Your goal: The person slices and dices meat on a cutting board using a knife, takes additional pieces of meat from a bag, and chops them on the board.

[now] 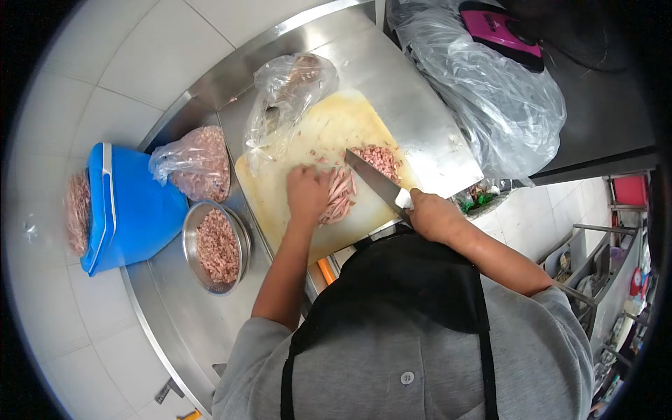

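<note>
My right hand (432, 215) is closed round the white handle of a large kitchen knife (379, 178). The blade lies over the cutting board (280, 182), between two portions of pink meat. To its left are meat strips (339, 196), with my left hand (308, 192) curled against their edge, its fingertips partly hidden and slightly blurred. Beyond the blade sits a heap of diced meat (380, 162). At the board's far left corner rests a clear plastic bag (290, 87) with brownish pieces inside.
Left of the board, a metal bowl (245, 241) holds chopped meat, beside a filled plastic bag (206, 164). A blue cooler (136, 210) stands at the far left. Large clear plastic bags (497, 98) lie at the upper right. The steel table's raised edge (280, 28) meets the tiled wall.
</note>
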### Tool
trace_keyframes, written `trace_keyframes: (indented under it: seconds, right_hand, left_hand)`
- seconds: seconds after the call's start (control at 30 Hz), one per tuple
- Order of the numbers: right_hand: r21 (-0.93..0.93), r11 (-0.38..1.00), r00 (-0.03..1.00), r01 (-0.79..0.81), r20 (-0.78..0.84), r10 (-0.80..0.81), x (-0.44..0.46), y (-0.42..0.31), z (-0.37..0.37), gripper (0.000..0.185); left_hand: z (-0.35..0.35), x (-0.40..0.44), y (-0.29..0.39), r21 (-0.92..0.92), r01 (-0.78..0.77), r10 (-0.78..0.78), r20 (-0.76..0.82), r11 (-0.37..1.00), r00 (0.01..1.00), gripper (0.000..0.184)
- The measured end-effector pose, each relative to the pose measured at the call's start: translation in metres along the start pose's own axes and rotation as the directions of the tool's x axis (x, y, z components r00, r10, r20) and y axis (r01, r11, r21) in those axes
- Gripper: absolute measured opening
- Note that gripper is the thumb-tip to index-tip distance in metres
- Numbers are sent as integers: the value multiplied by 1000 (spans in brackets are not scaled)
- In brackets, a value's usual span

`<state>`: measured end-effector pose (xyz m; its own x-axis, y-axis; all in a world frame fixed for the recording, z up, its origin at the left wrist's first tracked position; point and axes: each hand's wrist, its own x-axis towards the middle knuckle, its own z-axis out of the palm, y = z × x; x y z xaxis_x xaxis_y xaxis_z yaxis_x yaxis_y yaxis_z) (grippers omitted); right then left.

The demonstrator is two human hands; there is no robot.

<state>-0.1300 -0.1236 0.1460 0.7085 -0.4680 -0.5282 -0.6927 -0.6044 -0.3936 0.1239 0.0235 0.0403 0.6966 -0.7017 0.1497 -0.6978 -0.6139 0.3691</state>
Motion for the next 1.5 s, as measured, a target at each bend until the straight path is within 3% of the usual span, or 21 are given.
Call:
trace_keyframes:
  seconds: [0.07,0.2,0.27,0.3,0.4,0.47,0.5,0.57,0.7,0.8,0.87,0.9,0.97,1.07,1.17,1.27,1.37,1.43,1.5]
  right_hand:
    - [-2,1000,1000,1,2,-1,1,2,1,25]
    - [65,998,1000,22,-6,-22,2,7,3,30]
    - [81,996,1000,23,-8,-23,3,8,2,30]
    - [90,996,1000,24,-6,-24,3,8,2,30]
    - [105,994,1000,22,0,-22,1,6,0,30]
    - [107,994,1000,22,3,-22,0,8,0,31]
    - [108,994,1000,31,-6,-31,1,9,2,30]
    - [106,993,999,44,-14,-43,1,8,2,30]
    - [17,999,999,36,-20,-36,-1,-1,-3,29]
    - [-63,997,999,40,-2,-40,-3,-9,-13,25]
    - [-107,994,1000,28,15,-27,-3,-12,-13,24]
    - [-99,995,999,33,-7,-34,-2,-11,-10,24]
    - [-93,995,999,26,-29,-29,-5,-12,-7,27]
    - [-108,994,999,-9,-40,5,-9,-20,-8,23]
    - [-118,993,994,-1,-105,-11,-27,-33,-14,19]
    - [-181,983,999,-20,-50,11,-30,-47,-16,21]
    - [-130,991,999,6,-34,-11,1,-46,7,23]
    - [-152,988,996,18,-86,-31,15,-57,1,25]
    - [-205,979,1000,3,-26,-9,1,-60,-19,24]
  left_hand:
    - [-7,-4,29,-171,24,-29,-28,985,999,56]
    - [-14,-1,62,-57,87,-87,15,995,996,61]
    - [-8,-11,67,155,6,-14,53,988,998,58]
    - [-3,-13,65,158,3,-12,57,987,998,58]
    - [15,-17,52,81,-46,43,44,996,998,50]
    - [22,-17,32,-63,-300,306,164,952,938,51]
    - [16,-19,35,-63,-297,303,162,953,939,51]
    - [-3,-25,45,-156,-295,289,-57,943,956,52]
    - [-4,-29,27,-199,-201,174,-148,959,974,60]
    - [-3,-30,20,-141,-251,252,-11,958,968,55]
    - [-6,-28,24,-307,-300,255,-178,903,950,42]
    - [-3,-25,20,-316,-303,258,-178,899,950,42]
    - [2,-20,10,-354,-413,416,-71,839,906,28]
    - [6,-20,11,-361,-407,370,-170,839,913,20]
    - [-2,-21,27,-350,-441,347,-300,827,889,14]
    - [8,-21,19,-345,-525,460,-255,778,850,10]
    - [11,-21,19,-347,-515,448,-258,784,856,10]
    - [10,-20,19,-359,-529,458,-268,769,848,9]
    - [10,-20,19,-370,-543,470,-274,754,839,9]
